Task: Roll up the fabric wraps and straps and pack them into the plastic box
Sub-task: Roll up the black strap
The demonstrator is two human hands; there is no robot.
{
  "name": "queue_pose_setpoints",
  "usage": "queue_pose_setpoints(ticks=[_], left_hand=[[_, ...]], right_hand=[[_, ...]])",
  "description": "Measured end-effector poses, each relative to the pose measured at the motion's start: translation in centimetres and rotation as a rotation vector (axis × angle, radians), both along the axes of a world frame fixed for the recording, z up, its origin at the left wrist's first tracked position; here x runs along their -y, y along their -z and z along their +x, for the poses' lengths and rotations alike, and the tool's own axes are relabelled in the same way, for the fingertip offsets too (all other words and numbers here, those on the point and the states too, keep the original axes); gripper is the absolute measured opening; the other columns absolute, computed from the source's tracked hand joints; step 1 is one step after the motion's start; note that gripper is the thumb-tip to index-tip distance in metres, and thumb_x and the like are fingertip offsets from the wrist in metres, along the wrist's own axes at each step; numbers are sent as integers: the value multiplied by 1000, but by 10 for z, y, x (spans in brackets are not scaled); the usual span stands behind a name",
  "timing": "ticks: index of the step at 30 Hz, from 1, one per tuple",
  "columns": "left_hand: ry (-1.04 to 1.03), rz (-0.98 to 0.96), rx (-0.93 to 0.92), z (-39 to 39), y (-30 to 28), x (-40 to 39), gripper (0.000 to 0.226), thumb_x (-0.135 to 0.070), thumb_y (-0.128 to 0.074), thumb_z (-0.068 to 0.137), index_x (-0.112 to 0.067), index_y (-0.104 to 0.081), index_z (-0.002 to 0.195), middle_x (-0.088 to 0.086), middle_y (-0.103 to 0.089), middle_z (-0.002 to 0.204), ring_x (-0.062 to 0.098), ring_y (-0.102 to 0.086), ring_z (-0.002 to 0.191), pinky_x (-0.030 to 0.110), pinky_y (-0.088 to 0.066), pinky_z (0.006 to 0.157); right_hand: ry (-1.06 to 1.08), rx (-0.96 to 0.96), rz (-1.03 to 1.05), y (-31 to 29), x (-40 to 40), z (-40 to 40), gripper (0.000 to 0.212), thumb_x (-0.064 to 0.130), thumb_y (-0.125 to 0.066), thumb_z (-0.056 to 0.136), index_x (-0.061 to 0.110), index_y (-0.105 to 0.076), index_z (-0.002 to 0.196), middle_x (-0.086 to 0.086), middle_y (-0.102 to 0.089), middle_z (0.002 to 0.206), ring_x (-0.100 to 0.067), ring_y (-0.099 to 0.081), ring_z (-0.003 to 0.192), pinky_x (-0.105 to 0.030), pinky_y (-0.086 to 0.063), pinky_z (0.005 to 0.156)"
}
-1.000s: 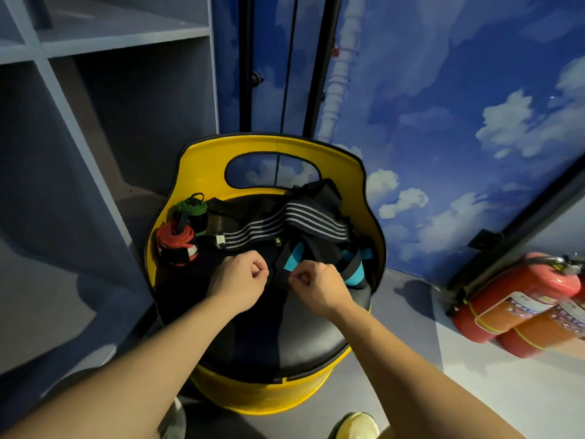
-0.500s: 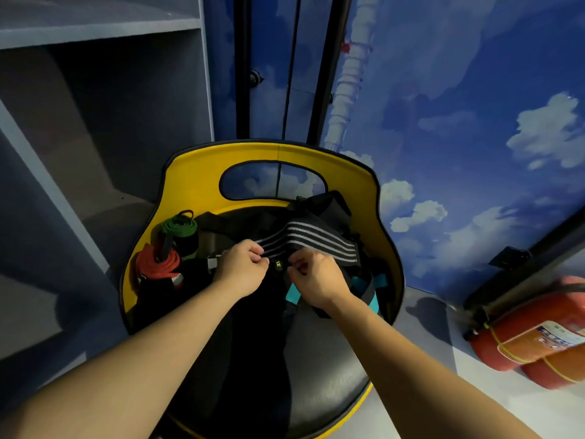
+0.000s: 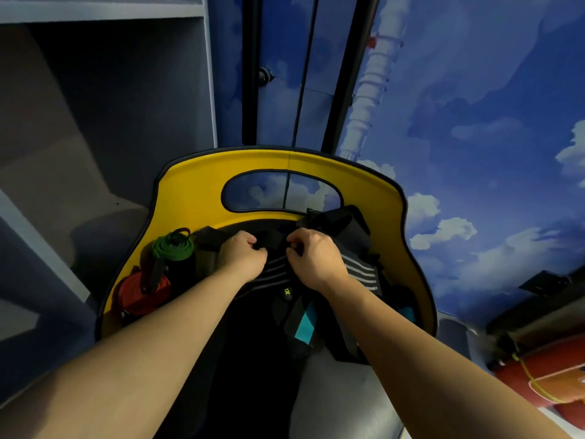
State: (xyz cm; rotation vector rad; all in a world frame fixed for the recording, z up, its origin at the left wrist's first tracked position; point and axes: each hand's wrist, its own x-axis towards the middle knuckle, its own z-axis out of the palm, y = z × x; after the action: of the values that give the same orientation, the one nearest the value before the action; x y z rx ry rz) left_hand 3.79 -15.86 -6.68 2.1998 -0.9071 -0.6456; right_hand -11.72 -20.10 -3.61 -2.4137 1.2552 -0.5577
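Frame centre: your left hand (image 3: 243,258) and right hand (image 3: 313,258), fingers curled tight, each pinch the striped wrap's (image 3: 359,270) upper edge, its length trailing below your fists.

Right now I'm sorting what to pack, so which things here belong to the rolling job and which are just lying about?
Job: striped wrap gripped by left hand and right hand; green roll; red roll; teal strap.

Lying about: yellow chair; shelf; fire extinguisher.
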Motion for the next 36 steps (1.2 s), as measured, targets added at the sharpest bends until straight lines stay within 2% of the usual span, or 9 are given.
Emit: queue_pose_setpoints(ticks=[4, 7, 12, 15, 18, 23, 27, 32, 36], left_hand=[[-157, 59, -154, 8, 12, 9, 27, -25, -66, 88, -10, -70, 109, 12, -70, 115, 34, -63, 98, 34, -50, 76], [-426, -15, -451, 9, 18, 15, 36, -16, -62, 90, -3, -62, 124, 14, -65, 114, 36, -62, 98, 37, -48, 76], [-661, -203, -819, 18, 28, 29, 30, -13, -65, 81, -8, -65, 110, 14, -68, 114, 31, -67, 94, 39, -59, 80], [-717, -288, -997, 20, 25, 29, 20, -4, -62, 94, -2, -63, 114, 14, -66, 113, 28, -65, 95, 35, -57, 80], [-623, -262, -1046, 23, 28, 27, 14, -7, -67, 95, -2, -66, 108, 8, -63, 87, 15, -60, 72, 25, -50, 59], [-541, -295, -1117, 28, 30, 23, 23, -5, -67, 94, -6, -65, 118, 3, -67, 96, 12, -64, 80, 23, -51, 61], [-394, -392, -1143, 23, 11, 16, 45, 1, -60, 97, -5, -53, 141, 10, -64, 118, 22, -62, 103, 30, -48, 88], [-344, -481, -1080, 17, -30, 3, 45, 0, -67, 93, -3, -56, 136, 12, -66, 112, 20, -63, 93, 30, -50, 89], [-350, -515, -946, 13, -65, -7, 31, -8, -78, 87, -4, -66, 115, 7, -71, 90, 16, -68, 79, 28, -56, 76]], right_hand=[[-29, -174, -89, 2, 21, 18, 32, 27, -60, 93, 19, -67, 123, -4, -68, 119, -28, -55, 113, -36, -46, 93], [-83, -357, -84, 0, 35, 37, 36, 31, -59, 94, 20, -64, 128, -6, -66, 125, -32, -54, 118, -37, -44, 95], [-142, -647, 83, 10, 57, 62, 44, 30, -60, 97, 11, -52, 135, -14, -58, 134, -35, -56, 121, -43, -49, 98], [-145, -709, 138, 19, 65, 68, 43, 29, -57, 98, 11, -49, 137, -14, -56, 138, -36, -55, 124, -45, -46, 100], [-121, -663, 151, 20, 70, 70, 51, 35, -56, 98, 11, -45, 142, -13, -53, 143, -35, -52, 129, -45, -46, 104], [-90, -480, 233, 13, 71, 63, 64, 37, -63, 93, 15, -42, 149, -13, -50, 147, -33, -47, 134, -43, -45, 107], [-39, -157, 286, -5, 59, 50, 44, 34, -68, 91, 18, -61, 131, -6, -66, 125, -24, -59, 118, -30, -47, 93], [-21, 112, 206, -38, 40, 38, 14, 36, -68, 94, 22, -69, 99, 6, -69, 92, -18, -66, 95, -29, -50, 80], [7, 221, 170, -76, 24, 30, 13, 36, -70, 93, 25, -73, 87, 7, -71, 83, -10, -65, 81, -27, -48, 71]])
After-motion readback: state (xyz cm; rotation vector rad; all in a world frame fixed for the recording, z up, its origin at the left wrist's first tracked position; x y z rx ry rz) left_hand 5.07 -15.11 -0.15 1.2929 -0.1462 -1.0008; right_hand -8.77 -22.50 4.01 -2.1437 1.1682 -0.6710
